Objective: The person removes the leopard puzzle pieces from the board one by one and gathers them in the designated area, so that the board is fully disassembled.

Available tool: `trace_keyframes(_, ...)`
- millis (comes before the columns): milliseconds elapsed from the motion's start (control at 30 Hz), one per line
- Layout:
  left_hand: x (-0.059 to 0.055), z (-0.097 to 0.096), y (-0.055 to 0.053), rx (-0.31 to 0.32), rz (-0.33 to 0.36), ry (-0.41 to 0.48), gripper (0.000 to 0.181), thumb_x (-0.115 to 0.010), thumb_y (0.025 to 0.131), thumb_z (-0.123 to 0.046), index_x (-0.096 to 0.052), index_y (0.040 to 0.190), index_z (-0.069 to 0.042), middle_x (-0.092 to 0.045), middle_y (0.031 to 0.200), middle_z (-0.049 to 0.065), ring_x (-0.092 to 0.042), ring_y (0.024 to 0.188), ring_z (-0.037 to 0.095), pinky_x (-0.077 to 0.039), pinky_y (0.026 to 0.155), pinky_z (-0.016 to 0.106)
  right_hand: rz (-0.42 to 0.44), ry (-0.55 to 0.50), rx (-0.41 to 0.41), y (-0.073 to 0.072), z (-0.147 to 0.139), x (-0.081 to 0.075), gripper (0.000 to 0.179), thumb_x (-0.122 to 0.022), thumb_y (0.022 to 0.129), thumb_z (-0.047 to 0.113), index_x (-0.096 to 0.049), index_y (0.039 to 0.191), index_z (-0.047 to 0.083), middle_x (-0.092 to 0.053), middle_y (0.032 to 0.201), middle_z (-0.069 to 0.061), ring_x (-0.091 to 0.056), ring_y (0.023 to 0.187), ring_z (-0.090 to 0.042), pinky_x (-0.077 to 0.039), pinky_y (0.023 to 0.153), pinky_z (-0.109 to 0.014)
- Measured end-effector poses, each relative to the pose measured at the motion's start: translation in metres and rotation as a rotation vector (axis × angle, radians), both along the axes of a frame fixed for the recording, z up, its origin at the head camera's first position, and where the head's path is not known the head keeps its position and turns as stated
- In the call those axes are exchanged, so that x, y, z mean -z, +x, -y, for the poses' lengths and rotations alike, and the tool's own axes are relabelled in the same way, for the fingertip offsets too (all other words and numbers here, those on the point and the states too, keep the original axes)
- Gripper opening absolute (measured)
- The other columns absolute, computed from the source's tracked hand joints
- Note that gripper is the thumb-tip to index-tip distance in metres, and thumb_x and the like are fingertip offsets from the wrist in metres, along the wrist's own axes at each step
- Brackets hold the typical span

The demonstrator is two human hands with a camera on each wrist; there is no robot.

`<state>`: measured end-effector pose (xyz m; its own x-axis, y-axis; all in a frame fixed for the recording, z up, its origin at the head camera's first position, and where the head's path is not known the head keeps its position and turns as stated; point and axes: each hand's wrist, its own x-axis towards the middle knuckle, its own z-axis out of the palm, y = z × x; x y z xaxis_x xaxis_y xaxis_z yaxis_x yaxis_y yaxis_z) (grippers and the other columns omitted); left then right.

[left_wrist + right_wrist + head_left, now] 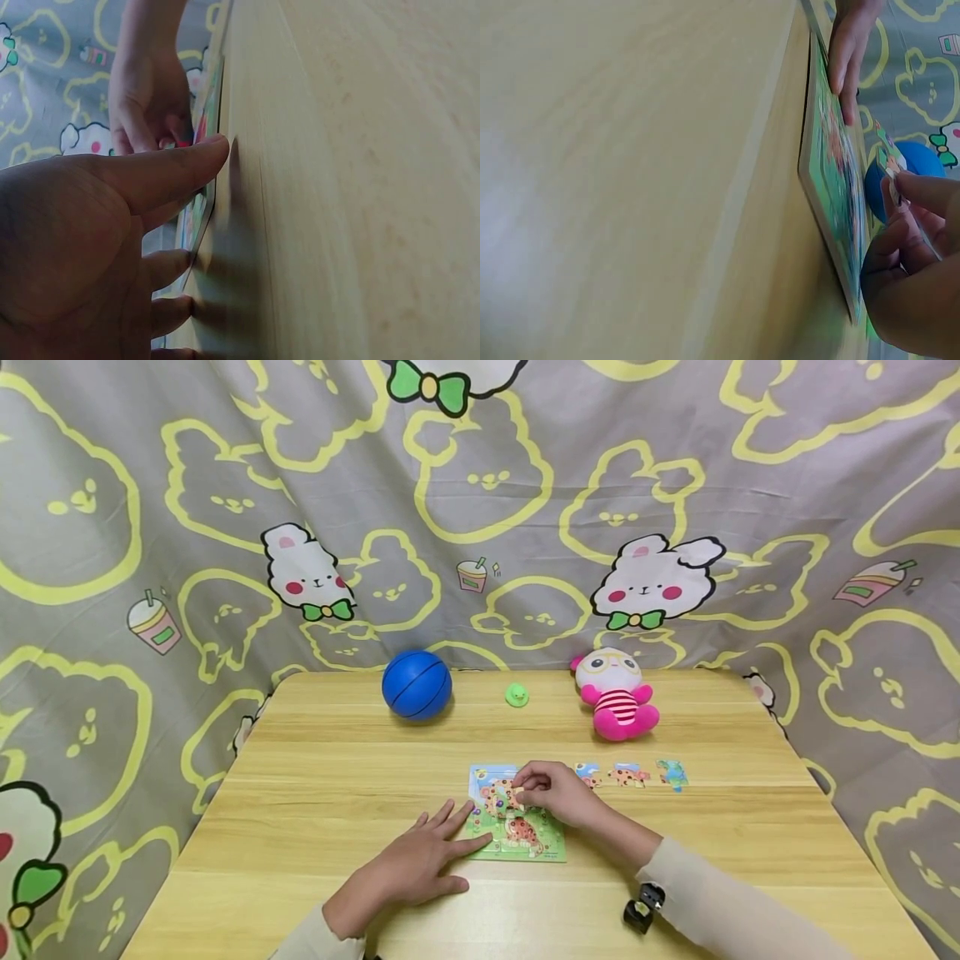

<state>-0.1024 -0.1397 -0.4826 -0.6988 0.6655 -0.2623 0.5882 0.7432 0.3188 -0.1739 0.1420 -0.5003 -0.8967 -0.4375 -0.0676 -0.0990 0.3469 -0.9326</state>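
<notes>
A jigsaw puzzle board [553, 850] with a spotted animal picture and a green border lies on the wooden table. Over its upper part, my right hand [555, 789] pinches a puzzle piece [889, 159] between thumb and fingers, tilted just above the picture. My left hand [423, 860] is spread beside the board, its fingertips at the left edge and one finger reaching over the lower left corner. In the left wrist view the left thumb [180, 169] stretches out straight along the board's side. Part of the board's top right is hidden behind the right hand.
Loose puzzle pieces lie in a row right of the board: one [587, 772] partly behind the right hand, a spotted one [628, 775] and a blue-green one [672, 773]. Farther back are a blue ball [417, 685], a green toy duck [517, 695] and a pink plush toy [617, 695].
</notes>
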Motion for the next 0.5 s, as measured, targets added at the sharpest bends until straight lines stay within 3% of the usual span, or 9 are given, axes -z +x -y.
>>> trace_keyframes(500,-0.001,0.0,0.001,-0.007,0.008,0.01,0.065,-0.065,0.098,-0.049,-0.041,0.157,-0.043,-0.016,0.173,0.009,-0.018,0.156,0.042,-0.028,0.118,0.066,0.014,0.048,0.044,0.012,-0.058,0.0,0.016,-0.074,0.095,0.012,-0.071,0.108,0.002,-0.07,0.092,-0.009,-0.061,0.075,-0.019,-0.052,0.061,-0.027)
